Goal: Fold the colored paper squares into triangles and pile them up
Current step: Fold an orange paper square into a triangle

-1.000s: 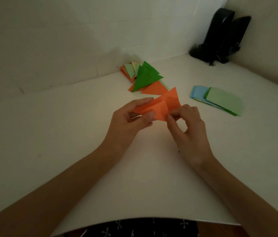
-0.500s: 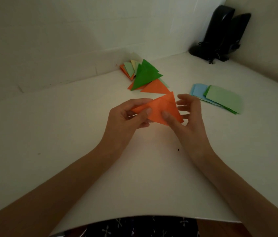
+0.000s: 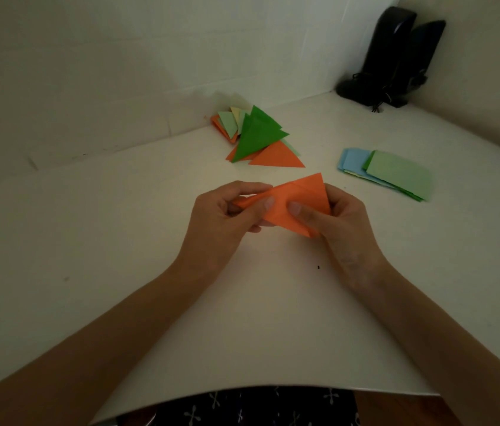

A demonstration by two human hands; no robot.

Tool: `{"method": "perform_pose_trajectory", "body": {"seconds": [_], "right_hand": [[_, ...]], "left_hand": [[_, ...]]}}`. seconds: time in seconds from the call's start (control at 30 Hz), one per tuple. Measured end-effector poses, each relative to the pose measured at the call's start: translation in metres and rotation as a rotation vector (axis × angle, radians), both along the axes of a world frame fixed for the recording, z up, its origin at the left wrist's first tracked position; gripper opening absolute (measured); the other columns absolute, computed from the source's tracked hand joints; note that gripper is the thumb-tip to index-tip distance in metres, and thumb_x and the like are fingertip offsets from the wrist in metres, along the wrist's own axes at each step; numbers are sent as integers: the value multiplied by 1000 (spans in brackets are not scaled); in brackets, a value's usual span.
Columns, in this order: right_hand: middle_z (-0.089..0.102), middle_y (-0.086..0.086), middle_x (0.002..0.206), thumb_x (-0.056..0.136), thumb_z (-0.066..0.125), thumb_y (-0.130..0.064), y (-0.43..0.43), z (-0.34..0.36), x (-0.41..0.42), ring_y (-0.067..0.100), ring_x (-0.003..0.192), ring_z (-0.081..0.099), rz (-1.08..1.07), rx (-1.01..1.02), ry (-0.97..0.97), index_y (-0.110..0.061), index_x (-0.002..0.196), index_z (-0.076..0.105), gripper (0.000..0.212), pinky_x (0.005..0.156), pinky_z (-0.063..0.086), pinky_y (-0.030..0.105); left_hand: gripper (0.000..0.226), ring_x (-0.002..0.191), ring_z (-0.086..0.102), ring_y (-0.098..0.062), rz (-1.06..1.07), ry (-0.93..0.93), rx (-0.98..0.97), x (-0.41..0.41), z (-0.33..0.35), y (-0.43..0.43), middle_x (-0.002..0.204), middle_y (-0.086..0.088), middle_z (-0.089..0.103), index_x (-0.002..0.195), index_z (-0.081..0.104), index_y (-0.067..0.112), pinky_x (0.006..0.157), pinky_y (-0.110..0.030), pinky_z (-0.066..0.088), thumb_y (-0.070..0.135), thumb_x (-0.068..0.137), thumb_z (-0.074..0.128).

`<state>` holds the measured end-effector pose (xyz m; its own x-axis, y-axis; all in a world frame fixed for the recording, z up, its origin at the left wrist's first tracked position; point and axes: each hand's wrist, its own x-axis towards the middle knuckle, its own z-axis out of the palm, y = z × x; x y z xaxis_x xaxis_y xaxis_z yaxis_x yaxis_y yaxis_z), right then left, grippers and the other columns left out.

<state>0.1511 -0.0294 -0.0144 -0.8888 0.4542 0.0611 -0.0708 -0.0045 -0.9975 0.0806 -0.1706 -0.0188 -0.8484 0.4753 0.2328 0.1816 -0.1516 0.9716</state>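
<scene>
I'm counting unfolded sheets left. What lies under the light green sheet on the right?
A darker green sheet and light blue sheets stick out from under the light green sheet. How many more the stack hides cannot be seen.

Both hands met in the middle, pinching one paper.

My left hand (image 3: 221,216) came in from the left, its thumb (image 3: 264,203) laid on the near face of the paper (image 3: 304,195) and its fingers curled over the far edge. My right hand (image 3: 342,224) gripped from the right, thumb pressed flat on the near face, fingers wrapped behind. The two thumb tips lay near each other, not touching. My bare left arm (image 3: 104,336) and right arm (image 3: 445,330) ran up from the lower corners and converged, both wrists held fairly straight.
</scene>
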Motion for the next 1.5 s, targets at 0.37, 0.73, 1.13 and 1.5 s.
{"method": "perform_pose_trajectory", "body": {"seconds": [0.37,0.73,1.13,1.5], "right_hand": [[72,-2,82,79,68,-6,1,1,0,8,74,66,-52,-26,-7,-14,91,68,14,68,52,19],[70,1,77,77,71,-6,7,5,2,13,70,64,-66,74,-60,-12,84,69,10,67,52,25],[68,0,67,76,73,-5,22,13,4,11,58,60,-39,103,-137,-11,76,69,8,56,50,20],[68,4,74,78,72,-15,13,6,3,13,65,61,78,52,-105,-8,85,68,10,62,50,25]], "left_hand": [[10,62,70,-14,-7,-36,-33,-5,-1,-1,62,5,70,81,68,17,55,-19,52,9,84,63],[15,46,58,-5,-78,161,-315,-19,3,-9,54,7,65,68,67,15,48,-12,40,21,81,69],[41,44,48,-2,-32,380,-563,-29,1,-19,43,10,52,56,59,18,51,-10,35,49,82,52],[18,51,47,-3,10,441,-392,-11,-9,-3,49,9,48,72,58,19,53,-10,33,22,90,61]]}}
